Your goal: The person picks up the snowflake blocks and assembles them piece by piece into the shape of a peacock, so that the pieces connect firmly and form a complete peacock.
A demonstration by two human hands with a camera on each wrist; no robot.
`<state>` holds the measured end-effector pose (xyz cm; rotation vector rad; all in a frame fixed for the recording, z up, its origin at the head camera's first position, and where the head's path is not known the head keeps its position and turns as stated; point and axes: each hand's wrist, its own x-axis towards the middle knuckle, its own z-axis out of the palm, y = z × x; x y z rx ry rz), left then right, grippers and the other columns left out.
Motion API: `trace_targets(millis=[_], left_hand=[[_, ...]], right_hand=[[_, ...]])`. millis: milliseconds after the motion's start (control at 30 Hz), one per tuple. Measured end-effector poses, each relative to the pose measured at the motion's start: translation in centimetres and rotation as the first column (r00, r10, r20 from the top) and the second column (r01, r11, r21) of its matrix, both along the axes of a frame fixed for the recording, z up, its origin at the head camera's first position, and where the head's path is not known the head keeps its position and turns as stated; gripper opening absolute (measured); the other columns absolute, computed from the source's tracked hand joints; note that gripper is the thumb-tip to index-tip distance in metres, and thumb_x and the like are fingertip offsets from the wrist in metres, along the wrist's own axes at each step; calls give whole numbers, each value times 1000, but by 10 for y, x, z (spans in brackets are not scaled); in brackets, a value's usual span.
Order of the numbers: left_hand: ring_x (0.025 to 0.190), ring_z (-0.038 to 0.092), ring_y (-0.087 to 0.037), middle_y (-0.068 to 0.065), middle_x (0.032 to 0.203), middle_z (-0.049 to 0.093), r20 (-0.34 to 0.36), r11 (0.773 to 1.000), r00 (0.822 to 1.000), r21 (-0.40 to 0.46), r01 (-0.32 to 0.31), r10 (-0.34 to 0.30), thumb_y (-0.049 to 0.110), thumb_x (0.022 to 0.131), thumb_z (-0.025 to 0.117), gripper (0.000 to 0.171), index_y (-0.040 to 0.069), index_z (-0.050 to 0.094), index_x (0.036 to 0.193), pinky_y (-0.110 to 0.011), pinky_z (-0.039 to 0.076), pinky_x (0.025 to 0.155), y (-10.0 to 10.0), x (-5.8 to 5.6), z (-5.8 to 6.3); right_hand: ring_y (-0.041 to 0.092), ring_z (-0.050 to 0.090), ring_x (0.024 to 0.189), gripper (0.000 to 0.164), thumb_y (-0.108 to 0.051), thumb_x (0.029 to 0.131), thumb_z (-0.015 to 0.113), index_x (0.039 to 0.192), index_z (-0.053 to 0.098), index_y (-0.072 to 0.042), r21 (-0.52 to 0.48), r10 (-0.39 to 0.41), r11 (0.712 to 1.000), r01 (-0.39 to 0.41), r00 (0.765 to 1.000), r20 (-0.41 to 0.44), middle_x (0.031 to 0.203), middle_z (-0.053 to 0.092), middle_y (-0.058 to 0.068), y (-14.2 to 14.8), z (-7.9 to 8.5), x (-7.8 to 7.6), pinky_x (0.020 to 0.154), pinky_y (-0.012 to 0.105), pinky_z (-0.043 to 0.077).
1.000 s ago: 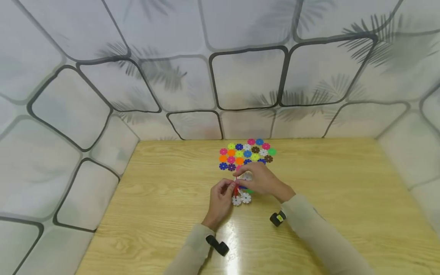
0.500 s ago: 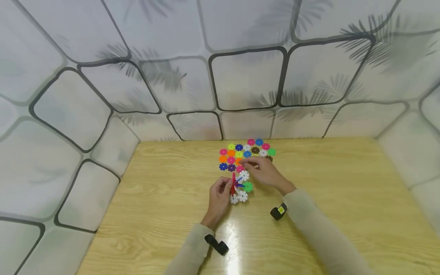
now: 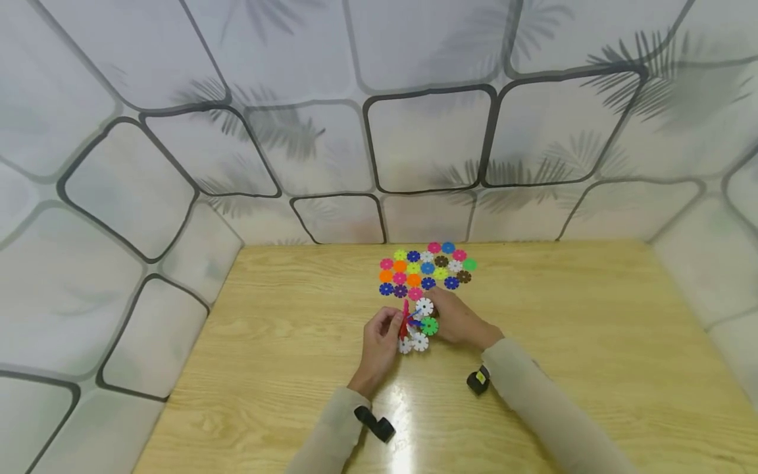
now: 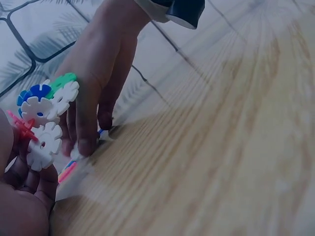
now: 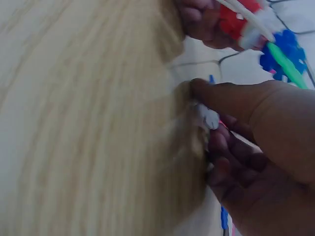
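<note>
In the head view my left hand (image 3: 381, 345) pinches a cluster of slotted snowflake discs by its red disc (image 3: 405, 322). White discs (image 4: 43, 146), a blue disc (image 4: 35, 96) and a green disc (image 3: 429, 326) are joined to it at various angles. My right hand (image 3: 456, 319) is low at the tabletop, just right of and behind the cluster, which hides its fingertips in the head view. In the right wrist view its thumb and fingers close round a small white disc (image 5: 210, 118) at table level; most of that disc is covered.
Loose snowflake discs in many colours lie flat in rows behind the hands, among them an orange disc (image 3: 386, 276), a purple disc (image 3: 400, 291) and a brown disc (image 3: 464, 276). The wooden table (image 3: 284, 329) meets a patterned wall backdrop (image 3: 426, 138) at the back.
My right hand came off the cluster, moved up over the loose discs, then down to the table behind the cluster. The left hand kept its grip, and the cluster shifted only slightly.
</note>
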<state>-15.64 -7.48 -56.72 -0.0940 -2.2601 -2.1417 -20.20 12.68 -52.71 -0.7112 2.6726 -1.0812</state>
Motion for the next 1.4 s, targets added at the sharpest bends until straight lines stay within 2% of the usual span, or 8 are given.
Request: trace_targets(millis=[100,167,300,433,700,967,1233,1400], left_hand=[[93,62,-9,-12,106,71,-11,1000,1000,-9,21,-21,14,113,59,21,-3,71,111,-19,52,83,1,1,1],[90,61,-10,-12,104,71,-28,999,999,-26,35,-36,12,113,59,20,-3,72,110,-19,51,80,1,2,2],[87,58,-10,-12,102,70,-57,995,996,-72,65,-69,11,113,59,19,-1,73,109,-19,47,76,1,3,3],[87,56,-9,-12,101,70,-60,991,993,-96,92,-98,13,113,59,19,1,74,111,-19,46,77,1,3,5],[86,57,-8,-16,102,70,-58,988,990,-94,121,-127,12,113,59,20,-1,73,110,-19,48,78,1,3,4],[87,58,-8,-17,102,70,-65,989,990,-83,121,-127,12,113,58,20,-2,73,109,-19,48,79,0,3,3],[86,58,-8,-18,101,71,-49,992,996,-104,66,-71,12,113,60,20,-1,74,107,-18,46,77,-1,4,4],[84,56,-8,-16,100,69,-38,994,997,-86,65,-68,12,113,60,20,-2,73,107,-18,45,75,-2,4,4]], right_hand=[[16,64,91,28,9,94,68,118,74,-3,-51,-44,998,46,998,35,101,73,7,10,3,0,84,29,58],[15,68,92,26,6,98,68,120,77,-4,-116,-98,988,102,994,47,103,77,7,16,8,1,82,24,59],[21,77,100,19,-10,104,75,122,80,-5,-269,-182,945,187,982,44,114,82,10,23,22,3,87,23,63],[21,79,98,21,-15,103,78,121,80,-5,-349,-179,919,184,983,49,113,83,11,21,33,4,86,22,63],[15,77,86,14,-19,102,79,110,82,-8,-348,-160,920,178,984,79,104,84,8,11,36,6,79,21,63],[15,77,88,13,-17,102,79,111,82,-8,-340,-169,921,188,982,85,107,84,9,5,32,9,78,19,62],[16,78,87,9,-14,101,80,107,82,-7,-373,-167,905,203,978,128,107,84,11,-2,28,9,78,21,64],[14,76,85,8,-13,101,79,106,82,-7,-348,-190,909,230,971,146,105,84,10,-4,28,9,77,21,63]])
